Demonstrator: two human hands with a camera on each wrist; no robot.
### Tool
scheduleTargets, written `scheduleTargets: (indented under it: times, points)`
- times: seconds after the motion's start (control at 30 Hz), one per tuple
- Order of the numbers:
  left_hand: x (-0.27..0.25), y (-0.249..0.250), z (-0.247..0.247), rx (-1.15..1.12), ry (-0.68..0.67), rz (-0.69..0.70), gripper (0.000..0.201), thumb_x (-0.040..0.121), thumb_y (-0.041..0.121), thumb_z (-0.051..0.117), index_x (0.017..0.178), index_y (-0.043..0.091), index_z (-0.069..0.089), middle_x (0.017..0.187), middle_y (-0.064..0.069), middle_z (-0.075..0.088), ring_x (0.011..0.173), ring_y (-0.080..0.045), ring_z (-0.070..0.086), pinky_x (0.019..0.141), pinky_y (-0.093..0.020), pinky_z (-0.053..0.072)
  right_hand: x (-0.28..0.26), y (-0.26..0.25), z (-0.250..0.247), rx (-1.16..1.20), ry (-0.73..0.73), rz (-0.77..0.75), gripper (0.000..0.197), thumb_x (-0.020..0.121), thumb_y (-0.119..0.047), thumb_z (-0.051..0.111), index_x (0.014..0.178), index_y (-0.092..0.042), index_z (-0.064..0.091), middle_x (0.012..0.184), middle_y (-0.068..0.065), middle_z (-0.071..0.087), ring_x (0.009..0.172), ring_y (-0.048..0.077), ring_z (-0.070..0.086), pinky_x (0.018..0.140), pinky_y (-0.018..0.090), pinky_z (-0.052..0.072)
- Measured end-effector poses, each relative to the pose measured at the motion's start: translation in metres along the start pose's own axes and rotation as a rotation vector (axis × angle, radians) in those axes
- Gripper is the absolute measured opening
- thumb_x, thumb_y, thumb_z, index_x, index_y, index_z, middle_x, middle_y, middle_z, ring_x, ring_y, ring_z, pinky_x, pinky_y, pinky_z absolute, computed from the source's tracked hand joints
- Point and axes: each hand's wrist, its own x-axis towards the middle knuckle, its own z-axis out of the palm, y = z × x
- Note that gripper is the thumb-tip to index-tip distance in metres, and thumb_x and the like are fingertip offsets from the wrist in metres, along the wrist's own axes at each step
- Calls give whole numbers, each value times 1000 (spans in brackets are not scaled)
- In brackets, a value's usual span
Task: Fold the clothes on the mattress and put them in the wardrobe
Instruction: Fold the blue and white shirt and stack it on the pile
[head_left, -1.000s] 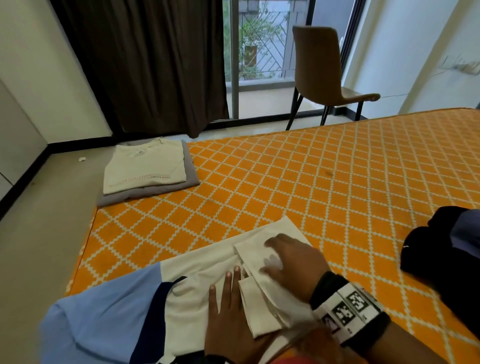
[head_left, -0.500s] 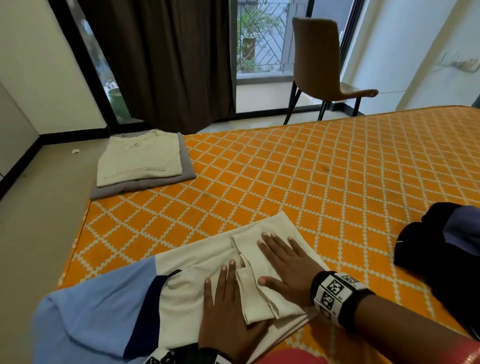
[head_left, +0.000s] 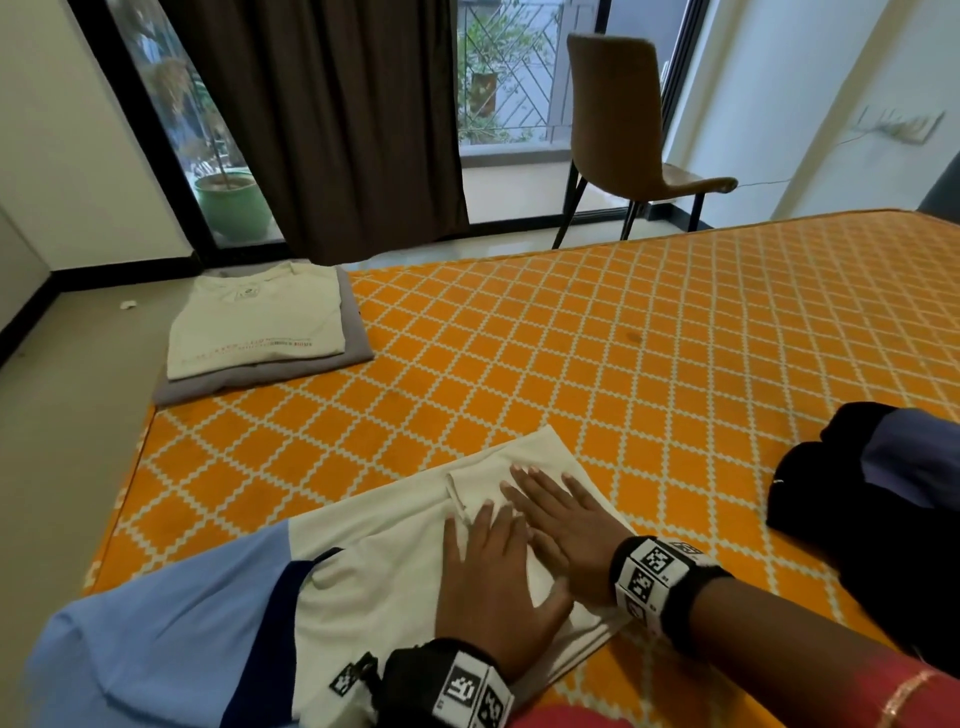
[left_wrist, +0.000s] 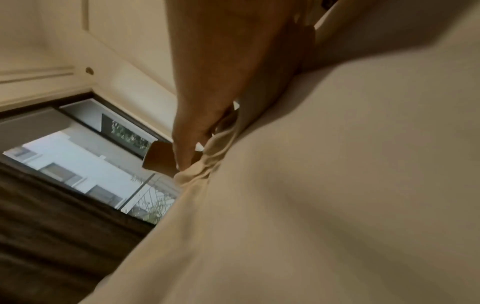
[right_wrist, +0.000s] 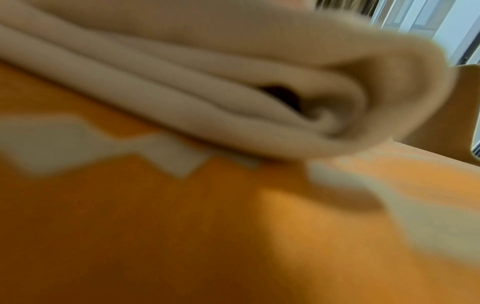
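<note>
A cream, light blue and navy shirt (head_left: 374, 566) lies at the near edge of the orange diamond-patterned mattress (head_left: 597, 353). A sleeve is folded in over its cream part. My left hand (head_left: 493, 577) lies flat on the cloth with straight fingers. My right hand (head_left: 561, 512) presses flat beside it on the folded sleeve, fingers spread. The left wrist view shows cream cloth (left_wrist: 324, 195) bunched under fingers (left_wrist: 197, 131). The right wrist view is blurred: stacked cream folds (right_wrist: 233, 86) on orange mattress (right_wrist: 182, 226).
A folded cream shirt (head_left: 254, 325) sits on a folded grey one (head_left: 270, 374) at the mattress's far left corner. A dark pile of clothes (head_left: 883, 509) lies at the right. Beyond are a brown chair (head_left: 628, 140), a dark curtain (head_left: 322, 114) and a green pot (head_left: 234, 202).
My right hand went from curled on the sleeve to flat with spread fingers, and both hands slid together over the fold. The head view shifted slightly.
</note>
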Motion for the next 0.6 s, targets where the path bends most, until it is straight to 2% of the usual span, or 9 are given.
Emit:
scheduleTargets:
  times: [0.03, 0.13, 0.23, 0.33, 0.43, 0.5, 0.53, 0.57, 0.6]
  points:
    - [-2, -5, 5, 8, -28, -5, 82, 71, 72, 43, 121, 12, 69, 130, -4, 64, 125, -23, 56, 107, -54, 19, 1, 1, 1, 12, 8, 0, 60, 98, -51, 2, 152, -32, -16, 157, -8, -28, 145, 11, -26, 114, 35, -22]
    - [-7, -21, 18, 25, -52, -8, 108, 68, 92, 33, 138, 12, 54, 146, -9, 49, 135, -23, 41, 104, -57, 20, 4, 2, 1, -36, -24, -22, 73, 86, -61, -10, 152, -31, -16, 158, -5, -27, 145, 13, -26, 114, 35, -23]
    - [-7, -23, 22, 9, -81, -21, 127, 56, 103, 27, 141, 11, 48, 151, -14, 41, 138, -25, 34, 102, -61, 21, 8, 7, 1, -66, -59, -40, 81, 78, -69, -14, 151, -35, -19, 158, -3, -28, 145, 16, -27, 113, 38, -23]
    - [-7, -21, 20, -1, -144, -41, 131, 53, 104, 24, 141, 10, 50, 150, -17, 41, 139, -27, 33, 101, -62, 22, 15, 21, -7, -78, -88, -46, 79, 77, -82, -4, 144, -47, -24, 156, -5, -31, 142, 19, -31, 113, 45, -21]
    - [-6, -22, 22, 2, -138, -43, 134, 52, 105, 19, 143, 10, 47, 151, -16, 40, 139, -28, 33, 100, -60, 23, 22, 37, -18, -99, -132, -8, 92, 77, -89, 16, 146, -44, -25, 154, -9, -35, 142, 17, -32, 116, 47, -17]
    - [-6, -22, 22, -4, -157, -73, 139, 48, 106, 22, 143, 7, 46, 151, -15, 41, 138, -28, 33, 100, -59, 23, 21, 38, -22, -136, -95, 2, 92, 82, -85, 17, 149, -36, -24, 155, -8, -33, 145, 17, -28, 118, 45, -17]
    - [-6, -21, 22, -3, -146, -76, 140, 47, 106, 24, 143, 6, 46, 150, -15, 41, 138, -27, 34, 101, -59, 23, 20, 35, -21, -175, -29, -24, 88, 87, -80, 15, 151, -31, -21, 157, -5, -28, 147, 19, -24, 117, 43, -18]
    - [-6, -19, 19, -3, -107, -63, 141, 47, 106, 23, 144, 6, 44, 152, -16, 38, 140, -27, 32, 102, -60, 22, 19, 30, -20, -217, 58, -90, 81, 93, -72, 11, 154, -25, -13, 159, -1, -21, 148, 21, -17, 117, 42, -18]
    - [-6, -18, 13, 6, -103, -58, 142, 47, 106, 20, 149, 8, 36, 156, -17, 29, 144, -28, 25, 106, -60, 18, 18, 23, -18, -223, 111, -187, 72, 98, -62, 8, 156, -19, -3, 162, 2, -10, 150, 23, -10, 118, 42, -14]
